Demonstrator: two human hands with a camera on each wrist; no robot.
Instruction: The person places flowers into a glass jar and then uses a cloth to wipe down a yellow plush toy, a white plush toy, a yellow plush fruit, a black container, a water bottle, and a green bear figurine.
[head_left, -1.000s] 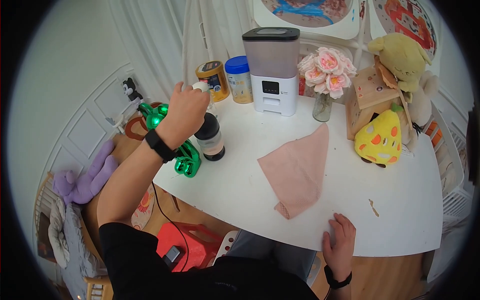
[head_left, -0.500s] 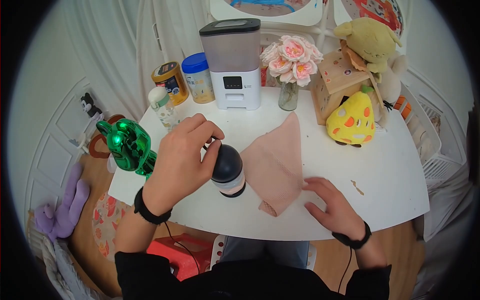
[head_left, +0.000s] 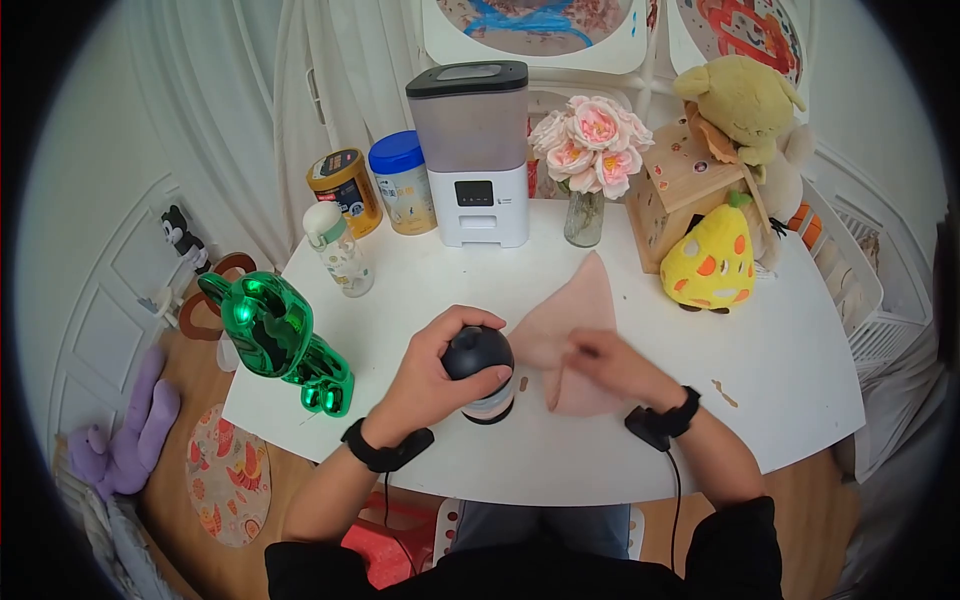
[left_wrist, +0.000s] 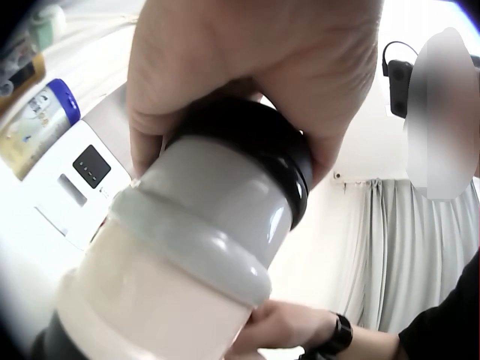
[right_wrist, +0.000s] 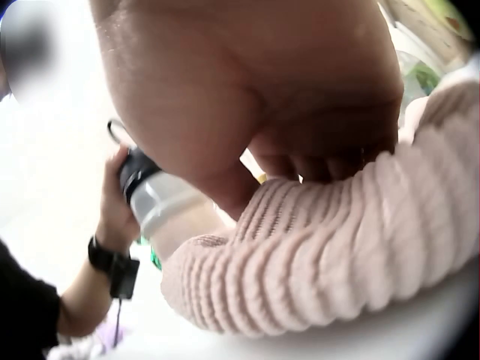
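Observation:
A bottle with a round black lid (head_left: 477,354) and a pale body (left_wrist: 165,247) stands near the table's front edge. The left hand (head_left: 430,378) grips it round the lid, thumb on the near side. Just to its right, the right hand (head_left: 625,370) pinches the pink ribbed cloth (head_left: 575,395), which is bunched under the fingers in the right wrist view (right_wrist: 300,262). The cloth's far corner lies spread on the white table, its near part folded. Motion blurs the right fingers in the head view.
A green shiny bear figure (head_left: 275,335) and a small bottle (head_left: 340,255) stand left. Behind are two tins, a dispenser (head_left: 483,200) and a flower vase (head_left: 584,220). A wooden house (head_left: 680,175) and yellow plush (head_left: 712,262) stand right; a brown mark (head_left: 724,393) is on the table.
The left hand has brought the black-lidded bottle from beside the green figure rightward, close to the cloth. The right hand has moved from the table's edge onto the cloth and taken hold, drawing its near part together.

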